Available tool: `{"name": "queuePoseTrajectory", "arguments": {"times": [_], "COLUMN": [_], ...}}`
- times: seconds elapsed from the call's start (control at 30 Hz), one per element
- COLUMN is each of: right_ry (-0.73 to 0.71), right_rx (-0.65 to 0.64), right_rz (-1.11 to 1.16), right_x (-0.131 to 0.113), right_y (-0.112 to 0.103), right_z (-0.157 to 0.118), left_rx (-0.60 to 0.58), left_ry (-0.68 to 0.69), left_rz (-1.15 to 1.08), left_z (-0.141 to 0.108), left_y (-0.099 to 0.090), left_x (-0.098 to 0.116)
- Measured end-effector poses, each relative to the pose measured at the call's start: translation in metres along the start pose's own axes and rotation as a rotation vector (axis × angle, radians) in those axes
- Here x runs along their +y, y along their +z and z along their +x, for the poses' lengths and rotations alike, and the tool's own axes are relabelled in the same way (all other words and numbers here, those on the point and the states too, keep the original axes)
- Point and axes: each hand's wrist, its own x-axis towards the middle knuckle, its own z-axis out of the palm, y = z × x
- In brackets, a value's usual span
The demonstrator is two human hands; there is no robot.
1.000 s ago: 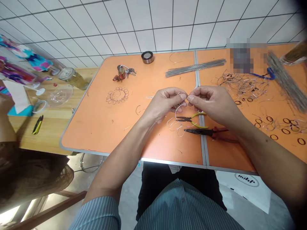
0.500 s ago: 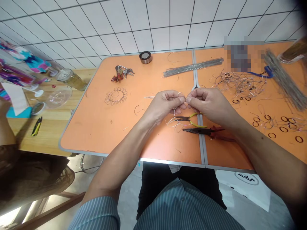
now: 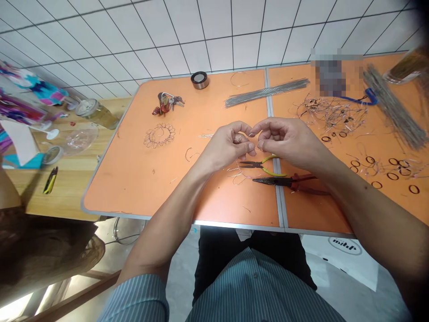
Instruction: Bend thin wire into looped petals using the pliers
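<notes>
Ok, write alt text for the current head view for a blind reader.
The left hand holds thin looped wire over an orange table, the right hand close beside it. Yellow pliers and red pliers lie nearby; farther left are a wire ring and keys.

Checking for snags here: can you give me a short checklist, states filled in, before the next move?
1. Looped wire piece held by the left hand: ok, loops hang below the fingers.
2. Right hand gripping the wire: cannot tell, too fine at the fingertips.
3. Yellow-handled pliers out of both hands: ok, lying on the table.
4. Red-handled pliers well away from the right forearm: not ok, handles reach its outline.
5. Wire ring apart from the hands: ok.
</notes>
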Motion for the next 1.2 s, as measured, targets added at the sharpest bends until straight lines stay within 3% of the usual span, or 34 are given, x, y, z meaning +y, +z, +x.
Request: {"name": "queuePoseTrajectory", "arguments": {"times": [0.23,0.6,1.2], "right_ry": [0.028,0.094,0.083], "right_rx": [-0.024,0.053,0.111], "right_rz": [0.005,0.054,0.119], "right_x": [-0.003,-0.005,0.0], "right_y": [-0.004,-0.002,0.007], "right_z": [-0.001,-0.003,-0.001], "left_rx": [-0.098,0.043,0.074], "left_ry": [-0.065,-0.034,-0.018], "left_rz": [-0.11,-0.101,0.017], "left_z": [-0.002,0.0,0.001], "left_y": [-0.004,0.007,0.007], "left_x": [0.0,0.002,-0.006]}}
